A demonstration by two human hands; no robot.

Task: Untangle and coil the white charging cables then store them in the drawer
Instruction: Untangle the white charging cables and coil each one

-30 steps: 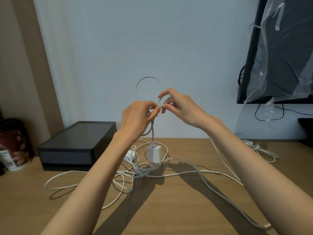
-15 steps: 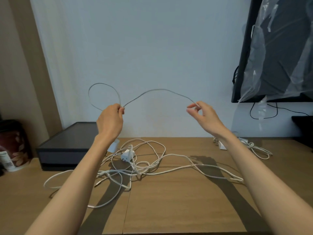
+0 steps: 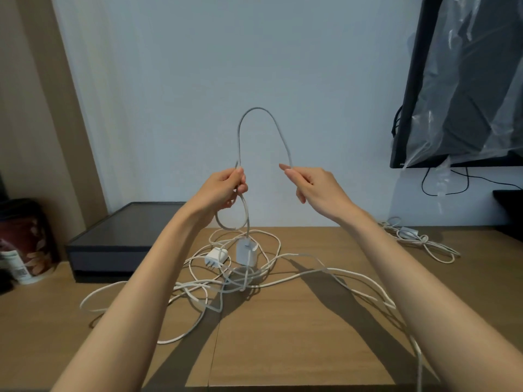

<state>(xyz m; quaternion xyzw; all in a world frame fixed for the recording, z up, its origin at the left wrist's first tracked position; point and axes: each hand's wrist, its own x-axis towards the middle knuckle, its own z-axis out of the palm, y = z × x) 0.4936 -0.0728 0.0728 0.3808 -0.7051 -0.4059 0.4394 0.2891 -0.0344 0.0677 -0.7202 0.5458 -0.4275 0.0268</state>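
Observation:
A white charging cable (image 3: 259, 109) arches up between my two hands above the wooden desk. My left hand (image 3: 223, 186) pinches one side of the arch, and a small loop hangs below it down to a white charger block (image 3: 245, 252). My right hand (image 3: 314, 185) pinches the other side between thumb and fingertip. Under the hands lies a tangle of white cables (image 3: 226, 281) with a second white plug (image 3: 216, 257). No drawer shows in this view.
A black flat box (image 3: 119, 236) stands at the back left of the desk (image 3: 283, 335). A patterned container (image 3: 25, 239) sits at far left. Another coiled cable (image 3: 416, 239) lies at back right, under a plastic-covered black screen (image 3: 458, 80).
My hands have come closer together, so the wide stretched cable now forms a tall narrow arch. A small loop has formed below the left hand, with the charger block hanging under it.

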